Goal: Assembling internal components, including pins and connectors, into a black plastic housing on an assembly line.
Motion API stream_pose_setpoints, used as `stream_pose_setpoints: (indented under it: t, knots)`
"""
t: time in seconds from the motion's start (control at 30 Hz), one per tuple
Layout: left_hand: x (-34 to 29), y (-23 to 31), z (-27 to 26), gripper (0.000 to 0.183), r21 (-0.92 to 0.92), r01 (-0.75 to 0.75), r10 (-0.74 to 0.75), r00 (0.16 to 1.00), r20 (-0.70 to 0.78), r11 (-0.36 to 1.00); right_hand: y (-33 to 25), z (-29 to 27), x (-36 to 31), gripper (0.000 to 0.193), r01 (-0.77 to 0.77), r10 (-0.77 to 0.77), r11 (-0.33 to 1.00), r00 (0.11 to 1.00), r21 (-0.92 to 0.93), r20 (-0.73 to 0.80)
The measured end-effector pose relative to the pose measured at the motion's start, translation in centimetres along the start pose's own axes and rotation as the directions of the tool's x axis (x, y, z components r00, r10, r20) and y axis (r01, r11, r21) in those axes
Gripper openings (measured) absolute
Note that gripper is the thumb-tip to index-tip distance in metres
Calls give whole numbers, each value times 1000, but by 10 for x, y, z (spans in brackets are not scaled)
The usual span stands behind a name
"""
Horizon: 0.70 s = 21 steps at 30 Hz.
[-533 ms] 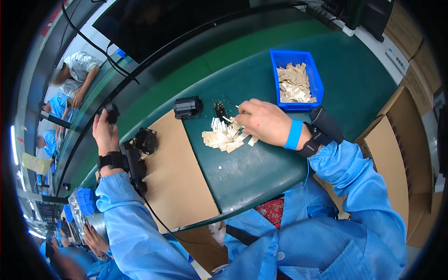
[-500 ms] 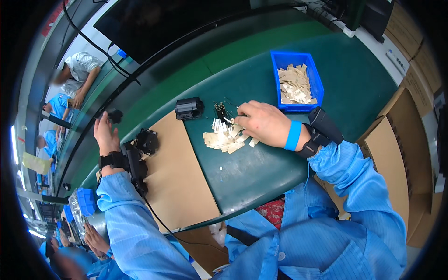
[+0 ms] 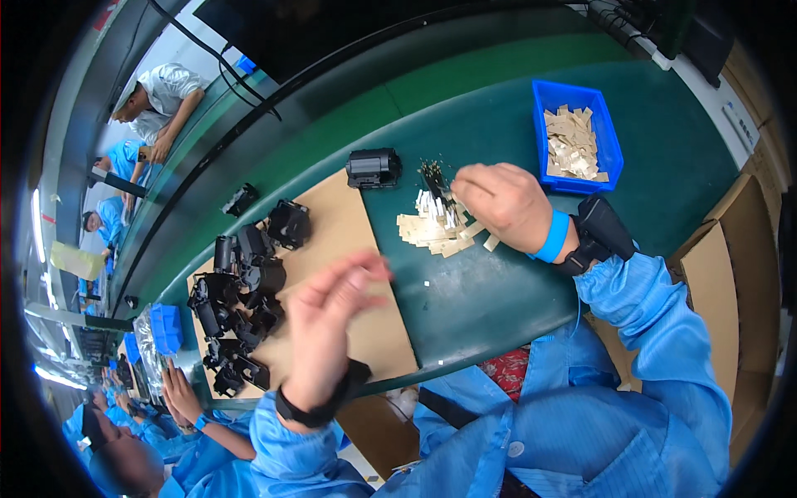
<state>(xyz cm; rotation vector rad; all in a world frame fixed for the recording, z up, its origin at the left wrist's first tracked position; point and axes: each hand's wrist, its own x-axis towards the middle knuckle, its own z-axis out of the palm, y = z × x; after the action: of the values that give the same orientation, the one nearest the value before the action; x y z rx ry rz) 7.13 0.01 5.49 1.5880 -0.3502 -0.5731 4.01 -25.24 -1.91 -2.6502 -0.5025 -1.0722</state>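
Over the brown cardboard sheet [image 3: 386, 340], my left hand [image 3: 328, 311] is smeared by motion, and I cannot make out anything in its fingers. My right hand [image 3: 502, 206] has its fingers bent and drawn together at the right edge of a loose pile of tan strips [image 3: 427, 236]. Whatever the fingertips pinch is hidden. Thin black pieces [image 3: 432, 178] with pale ends lie at the top of that pile. Left of them, a black plastic housing [image 3: 374, 168] rests beside the sheet's far corner. Several black plastic parts [image 3: 217, 300] crowd the left side of the cardboard.
A blue bin [image 3: 610, 149] full of tan strips stands on the green table [image 3: 498, 315], beyond my right hand. A cardboard box [image 3: 706, 282] is at the right. Past the table's left end, other people in blue work near a blue bin [image 3: 166, 328].
My left hand has swung right and nearer to me, uncovering the black parts at the left. My right hand stays at the strip pile. The whole view has shifted a little.
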Motion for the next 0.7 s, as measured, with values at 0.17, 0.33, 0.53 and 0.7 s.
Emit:
stream_pose_setpoints:
  t: [0.17, 0.33, 0.53, 0.7]
  knots:
    - [-28, -13, 42, 32, -238, 190, -139, 967, 214, 953, -28, -21, 5, 24, 109, -83, 976, 987, 190, -138]
    - [-36, -32, 54, 29, -468, 185, -54, 959, 278, 864, -68, -38, -7, 27, 119, -55, 886, 986, 448, -155]
    - [-49, -52, 64, 21, -656, 176, -71, 981, 183, 734, -77, -37, -21, 28, 115, -52, 809, 991, 577, -124]
    - [-58, -66, 69, 19, -693, 70, 17, 993, 118, 718, -91, -38, -26, 25, 41, 7, 718, 998, 695, -66]
